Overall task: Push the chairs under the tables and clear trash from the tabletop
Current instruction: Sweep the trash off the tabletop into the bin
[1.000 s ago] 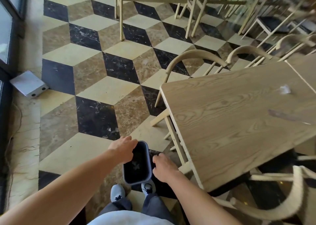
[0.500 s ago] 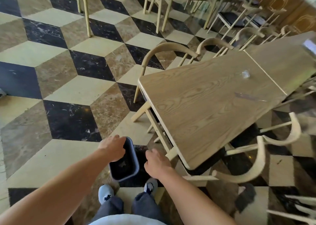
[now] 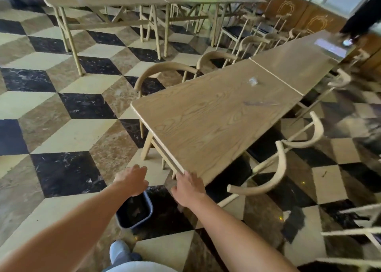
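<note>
Trash clearing looks like our step: with the bin (image 3: 135, 212) on the floor by the near corner of the counter (image 3: 195, 127), left hand (image 3: 132, 180) and right hand (image 3: 188, 189) spread and empty, we likely must next reach the crumpled wrapper (image 3: 253, 81) at its far end.

- We are seeing the bin (image 3: 134, 225) sitting on the floor, just left of the table's (image 3: 195, 131) near corner.
- A scrap (image 3: 253, 81) is lying on the table's far end.
- Two chairs (image 3: 282, 164) are standing right of it.
</note>
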